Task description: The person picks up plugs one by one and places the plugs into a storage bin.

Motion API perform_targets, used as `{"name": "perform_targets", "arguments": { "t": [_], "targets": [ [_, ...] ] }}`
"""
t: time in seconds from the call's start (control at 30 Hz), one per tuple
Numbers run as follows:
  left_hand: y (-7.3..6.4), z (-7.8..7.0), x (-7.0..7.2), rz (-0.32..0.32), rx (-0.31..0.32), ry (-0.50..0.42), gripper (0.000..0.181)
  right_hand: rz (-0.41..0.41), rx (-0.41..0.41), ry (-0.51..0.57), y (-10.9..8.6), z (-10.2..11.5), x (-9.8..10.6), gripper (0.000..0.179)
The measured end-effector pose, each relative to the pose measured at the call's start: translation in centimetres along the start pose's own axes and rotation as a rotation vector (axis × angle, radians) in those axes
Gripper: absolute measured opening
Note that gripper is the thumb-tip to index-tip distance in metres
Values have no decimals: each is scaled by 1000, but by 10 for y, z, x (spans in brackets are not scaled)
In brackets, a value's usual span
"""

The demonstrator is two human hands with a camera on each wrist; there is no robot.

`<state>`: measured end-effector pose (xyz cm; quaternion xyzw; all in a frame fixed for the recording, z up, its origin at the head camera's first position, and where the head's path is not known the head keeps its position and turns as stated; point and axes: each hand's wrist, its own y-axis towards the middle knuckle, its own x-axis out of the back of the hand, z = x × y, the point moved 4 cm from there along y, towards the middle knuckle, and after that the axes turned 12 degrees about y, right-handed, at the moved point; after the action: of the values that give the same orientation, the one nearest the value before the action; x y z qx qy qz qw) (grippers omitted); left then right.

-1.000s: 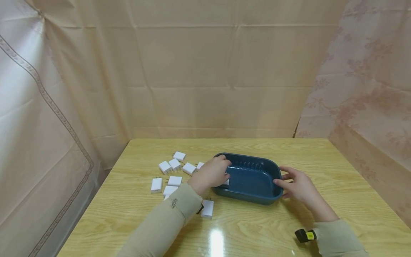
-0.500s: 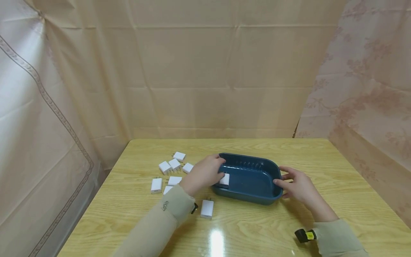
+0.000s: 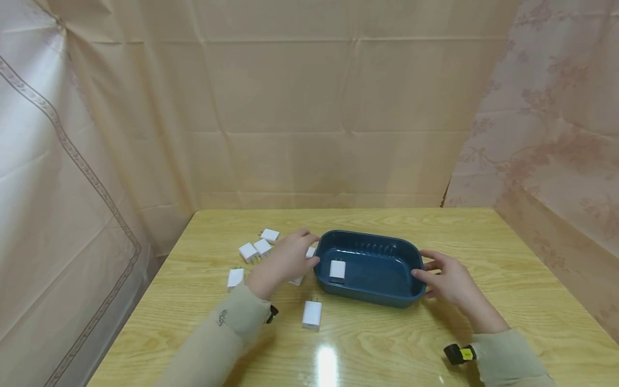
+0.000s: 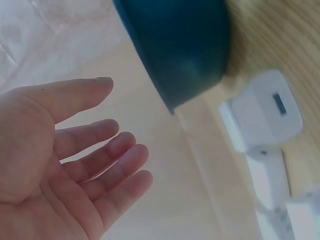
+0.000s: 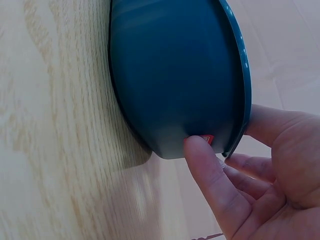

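A dark blue oblong dish (image 3: 382, 298) stands on the table with one white USB wall charger (image 3: 337, 269) lying in its left part. My right hand (image 3: 447, 279) grips the dish's right end, pinching the wall between thumb and fingers; the right wrist view shows a fingertip by a small red sticker (image 5: 208, 138). Just off the left end of the dish is my left hand (image 3: 287, 260), its palm bare and fingers relaxed in the left wrist view. Below that hand, a white charger (image 4: 272, 112) sits on the table, and others are partly hidden behind the hand.
More white chargers lie loose to the left, including a charger (image 3: 270, 235) at the back and a charger (image 3: 235, 278) farthest left. Another charger (image 3: 311, 314) lies in front of the dish. Beige cloth (image 3: 319, 123) hangs behind the wooden table (image 3: 387, 349).
My left hand has drawn back leftward out of the dish, leaving the charger in it in plain sight. The right hand and the dish have stayed in place.
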<state>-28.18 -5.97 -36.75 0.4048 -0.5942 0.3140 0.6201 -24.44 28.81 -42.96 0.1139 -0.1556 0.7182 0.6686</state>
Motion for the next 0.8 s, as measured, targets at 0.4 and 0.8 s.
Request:
{"name": "perform_targets", "arguments": {
  "t": [0.4,0.8],
  "targets": [
    [-21,28,12,-64,28,20,48,-9,-12,-2,0,-2,-1,71],
    [-40,61,15,-66,105,-17,51,-9,-9,1,0,-1,0,71]
  ]
}}
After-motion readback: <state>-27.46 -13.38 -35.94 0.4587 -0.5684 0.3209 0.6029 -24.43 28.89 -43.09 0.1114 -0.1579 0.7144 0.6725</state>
